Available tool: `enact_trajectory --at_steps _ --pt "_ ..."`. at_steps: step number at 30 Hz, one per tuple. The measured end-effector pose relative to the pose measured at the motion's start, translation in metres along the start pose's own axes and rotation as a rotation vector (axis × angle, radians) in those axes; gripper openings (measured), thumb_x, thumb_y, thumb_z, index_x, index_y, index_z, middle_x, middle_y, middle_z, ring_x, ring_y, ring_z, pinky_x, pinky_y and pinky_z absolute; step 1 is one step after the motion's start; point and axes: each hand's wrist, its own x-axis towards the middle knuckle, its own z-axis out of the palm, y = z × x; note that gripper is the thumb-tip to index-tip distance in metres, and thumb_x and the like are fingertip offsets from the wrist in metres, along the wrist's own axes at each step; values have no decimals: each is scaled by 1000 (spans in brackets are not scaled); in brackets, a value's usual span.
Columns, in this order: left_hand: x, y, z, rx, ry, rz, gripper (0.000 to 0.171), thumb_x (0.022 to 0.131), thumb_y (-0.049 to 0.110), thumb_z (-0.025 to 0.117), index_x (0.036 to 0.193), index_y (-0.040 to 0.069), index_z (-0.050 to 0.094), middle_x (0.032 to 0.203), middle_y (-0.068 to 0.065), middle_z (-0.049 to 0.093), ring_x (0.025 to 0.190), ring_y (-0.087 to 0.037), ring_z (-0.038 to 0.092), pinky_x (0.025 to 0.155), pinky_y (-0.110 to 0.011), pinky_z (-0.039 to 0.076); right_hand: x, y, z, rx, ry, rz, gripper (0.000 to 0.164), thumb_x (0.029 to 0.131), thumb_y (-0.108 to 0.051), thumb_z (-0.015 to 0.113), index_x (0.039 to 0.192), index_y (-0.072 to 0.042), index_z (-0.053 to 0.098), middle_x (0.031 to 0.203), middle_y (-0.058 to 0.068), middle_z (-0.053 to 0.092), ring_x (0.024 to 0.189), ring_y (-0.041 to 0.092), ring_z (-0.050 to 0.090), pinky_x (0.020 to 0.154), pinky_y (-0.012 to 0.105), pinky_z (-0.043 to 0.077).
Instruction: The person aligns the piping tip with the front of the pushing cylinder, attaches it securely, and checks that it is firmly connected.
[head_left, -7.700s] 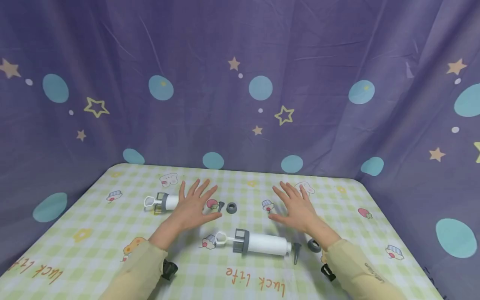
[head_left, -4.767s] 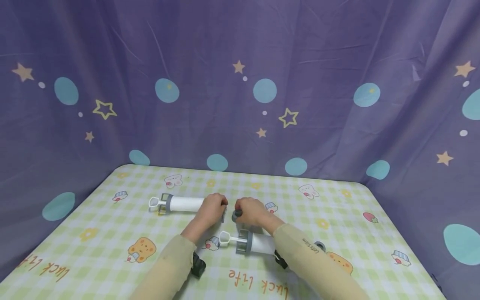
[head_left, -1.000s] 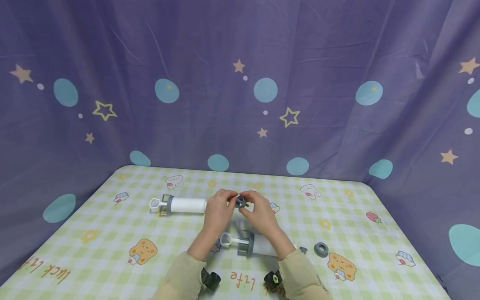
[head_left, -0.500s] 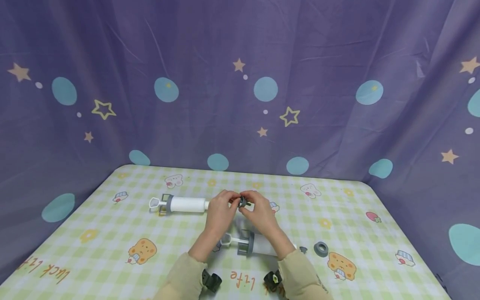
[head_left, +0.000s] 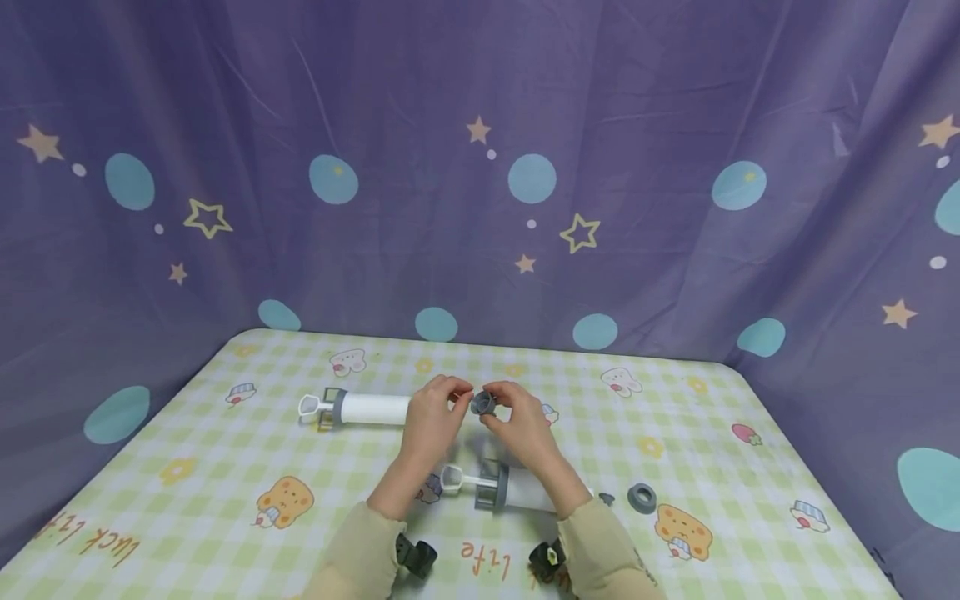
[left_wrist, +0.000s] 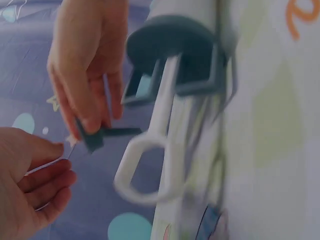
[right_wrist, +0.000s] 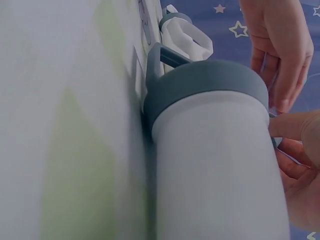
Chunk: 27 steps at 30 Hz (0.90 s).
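Observation:
My right hand (head_left: 525, 423) pinches a grey ring cap (head_left: 483, 403) between thumb and fingers, above the middle of the table. A thin grey nozzle tip (left_wrist: 122, 132) sticks out of the cap in the left wrist view. Just left of it, my left hand (head_left: 435, 417) has bent, relaxed fingers with nothing visible between them; a small gap separates it from the cap. Behind it lies a white syringe-like press (head_left: 373, 409) with grey collar and loop-handled plunger, its front end hidden. A second such press (head_left: 525, 489) lies below the hands, partly covered by my right forearm.
Another grey ring cap (head_left: 642, 498) lies on the checked tablecloth (head_left: 720, 433) right of the near press. A second grey nozzle (head_left: 607, 499) shows partly beside it. A purple curtain (head_left: 420, 208) hangs behind the table.
From spread above the table, both hands came together; the far nozzle and ring cap were picked up and joined. Over the last half second my left hand drew slightly left, off the cap.

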Motion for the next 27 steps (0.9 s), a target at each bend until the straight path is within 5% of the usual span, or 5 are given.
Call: enact_trajectory --at_steps 6,15,27 --pt "1 -16 -11 132 -131 -30 13 77 14 71 89 11 68 88 -4 64 77 -19 63 67 -33 51 -1 1 1 2 -11 5 37 75 -9 72 111 -9 61 103 4 65 97 23 63 87 43 46" --pt "5 -52 -25 276 -200 16 31 73 27 74 97 7 67 97 -10 64 89 -31 60 80 -45 45 -1 2 2 -19 -26 -2 38 75 -10 72 111 -9 61 104 4 65 96 21 63 89 42 45" --pt "2 -90 -43 425 -354 22 43 64 13 75 104 1 63 96 -15 60 87 -33 56 80 -48 43 0 3 -5 -54 -64 -41 37 76 -8 71 111 -5 60 101 6 64 93 22 62 85 42 47"
